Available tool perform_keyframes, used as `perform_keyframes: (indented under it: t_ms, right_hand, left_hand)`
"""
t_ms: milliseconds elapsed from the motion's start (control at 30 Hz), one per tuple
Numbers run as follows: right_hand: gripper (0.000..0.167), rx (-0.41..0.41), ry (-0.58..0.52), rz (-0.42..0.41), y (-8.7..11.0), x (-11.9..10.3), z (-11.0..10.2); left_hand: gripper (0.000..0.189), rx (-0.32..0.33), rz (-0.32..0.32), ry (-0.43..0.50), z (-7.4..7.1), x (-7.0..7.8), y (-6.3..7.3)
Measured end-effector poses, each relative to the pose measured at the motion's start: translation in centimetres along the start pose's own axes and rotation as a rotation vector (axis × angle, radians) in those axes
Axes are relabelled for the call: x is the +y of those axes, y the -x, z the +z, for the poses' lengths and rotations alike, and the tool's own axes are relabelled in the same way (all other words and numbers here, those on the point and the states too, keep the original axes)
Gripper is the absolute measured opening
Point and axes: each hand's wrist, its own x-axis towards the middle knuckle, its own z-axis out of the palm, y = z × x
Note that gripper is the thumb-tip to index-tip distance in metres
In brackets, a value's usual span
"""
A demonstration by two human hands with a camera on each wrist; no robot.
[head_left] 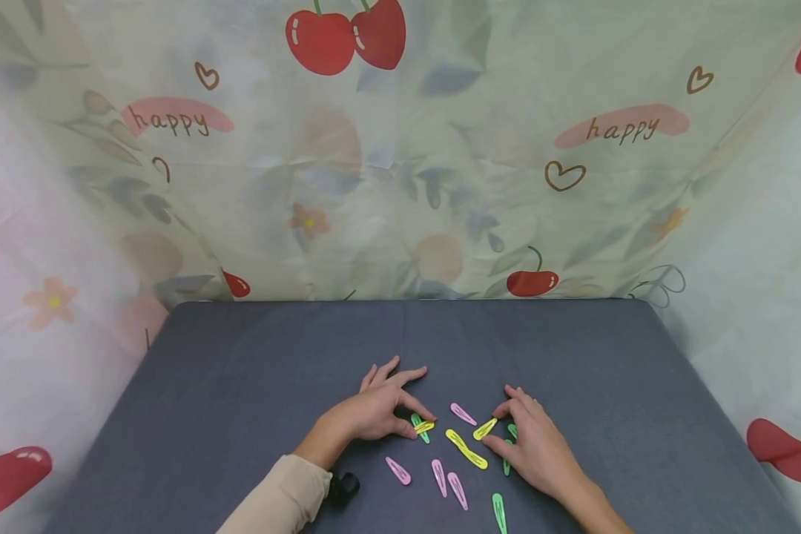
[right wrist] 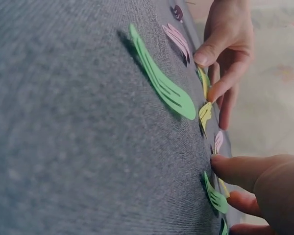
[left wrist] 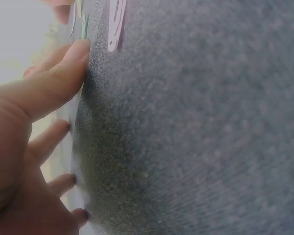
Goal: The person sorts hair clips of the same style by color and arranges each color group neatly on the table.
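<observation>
With thumb and index finger, my left hand [head_left: 377, 409] pinches a yellow hair clip [head_left: 426, 427], its other fingers spread. That clip crosses over a green clip [head_left: 423, 436] on the dark tabletop. My right hand [head_left: 539, 449] holds another yellow clip [head_left: 485, 429] between thumb and index finger, close over the table. Between the hands lies a long yellow shape [head_left: 466, 449] like two clips end to end. In the right wrist view, the left hand [right wrist: 231, 41] has its fingertips at the yellow-and-green pair. The left wrist view shows its thumb [left wrist: 63, 73] beside a green clip [left wrist: 84, 27].
A pink clip [head_left: 463, 414] lies behind the yellow ones, and several more pink clips [head_left: 438, 477] lie in front. Green clips [head_left: 506, 458] sit partly under the right hand; another green clip [head_left: 499, 513] is nearer the front. A patterned curtain [head_left: 387, 185] surrounds the table [head_left: 254, 348].
</observation>
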Motion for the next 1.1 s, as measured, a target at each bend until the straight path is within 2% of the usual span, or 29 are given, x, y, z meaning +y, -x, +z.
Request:
perform_keyframes:
  t_ms: [300,567,733,867,967,1100]
  right_hand:
    - [0.017,0.023,0.025,-0.029,-0.2,-0.4,0.1]
    - [0.024,0.032,0.028,-0.029,-0.5,-0.9,0.0]
    - [0.023,0.035,0.064,-0.023,-0.6,-1.2,-0.1]
    - [0.021,0.004,0.073,-0.027,-0.6,-1.2,-0.4]
    - [0.017,-0.031,0.015,-0.039,-0.8,-1.0,-0.9]
    - [0.01,-0.042,-0.129,-0.072,-1.1,-0.3,-1.4]
  left_hand:
    - [0.036,-0.031,0.02,0.002,0.0,-0.1,0.1]
    - [0.035,0.016,0.029,-0.092,0.1,0.1,0.1]
    - [0.035,0.031,0.033,-0.102,0.0,0.2,0.2]
    - [0.034,0.025,0.035,-0.101,0.0,0.1,0.2]
    - [0.033,0.018,0.037,-0.097,-0.1,0.0,0.2]
    - [0.033,0.016,0.038,-0.094,-0.1,0.1,0.3]
